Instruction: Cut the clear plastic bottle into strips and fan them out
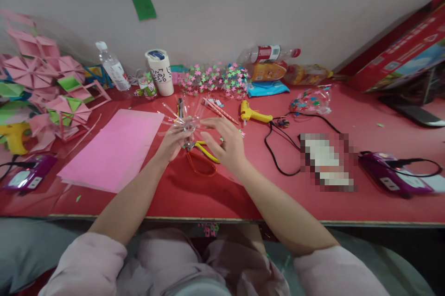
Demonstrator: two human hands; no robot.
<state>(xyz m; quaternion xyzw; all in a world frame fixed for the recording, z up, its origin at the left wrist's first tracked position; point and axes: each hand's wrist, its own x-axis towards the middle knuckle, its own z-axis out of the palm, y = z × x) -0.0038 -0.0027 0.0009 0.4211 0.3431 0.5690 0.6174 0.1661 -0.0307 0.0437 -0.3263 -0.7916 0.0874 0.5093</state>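
Left hand (173, 141) grip closed on clear plastic piece (187, 123), right hand (224, 141) fingers spread, touching it

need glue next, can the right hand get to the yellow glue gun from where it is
Probably yes. The right hand touches the clear plastic piece that the left hand holds, and the yellow glue gun lies just beyond it on the red table, with only bare table between them.

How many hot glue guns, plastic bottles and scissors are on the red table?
Hot glue guns: 2, one yellow by the cord, one at the left edge
Plastic bottles: 2, one upright, one lying
Scissors: 1
Total: 5
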